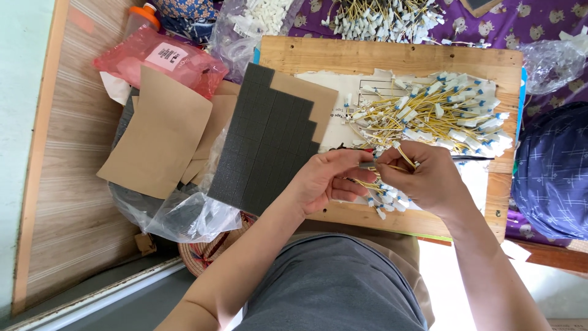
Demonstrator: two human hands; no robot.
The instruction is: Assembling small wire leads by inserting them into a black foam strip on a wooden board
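The fingers (354, 160) of the left hand (324, 181) are pinched together on a small dark piece, hard to make out, held up against the end of a yellow wire (397, 167); the rest of that hand curls around a small bundle of wires (383, 195) with white plugs, which seems to keep them gathered and ready. The right hand (425, 178) meets it from the other side, fingers closed on the same yellow wire, apparently steadying it so both hands can work at one spot just above the wooden board (392, 58). The board serves as the worktop across the lap. Near the hands, further along the board, lies a loose heap of wires (453, 116) with white and blue ends, within easy reach. To the left rests a dark grey foam sheet (266, 141) scored into small squares, partly over a brown paper backing (159, 132). Beyond that sit a clear plastic bag (190, 217), a pink bag (162, 61), and at the far edge a second pile of wires (380, 18) on purple cloth (539, 24).
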